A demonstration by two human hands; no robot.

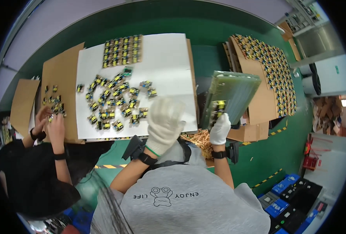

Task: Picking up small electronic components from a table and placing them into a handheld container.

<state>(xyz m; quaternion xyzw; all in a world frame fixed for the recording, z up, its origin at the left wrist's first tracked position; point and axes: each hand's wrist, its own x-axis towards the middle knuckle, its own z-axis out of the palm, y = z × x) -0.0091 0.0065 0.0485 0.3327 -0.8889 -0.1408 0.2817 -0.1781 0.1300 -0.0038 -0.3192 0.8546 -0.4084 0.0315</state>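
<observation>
My left hand (165, 121), in a white knit glove, is raised over the near right part of a white sheet (169, 58); motion smears its fingers. My right hand (220, 130), also gloved, is closed around a small circuit board (219, 107) with a yellow-wrapped part. That board is in front of a greenish translucent block (237, 89) that looks like stacked sheets; whether the hand touches the block is unclear. Loose similar boards (112, 95) lie scattered across the sheet, left of my left hand. Neat rows of them (122, 50) stand at its far edge.
At my left, a co-worker's hands (54, 124) handle small boards on brown cardboard (62, 70). Right of the translucent block, stacked cardboard (259, 93) bears many boards in rows (274, 66). Shredded straw-coloured packing (200, 139) lies near my right wrist. Blue-and-black bins (290, 199) stand lower right.
</observation>
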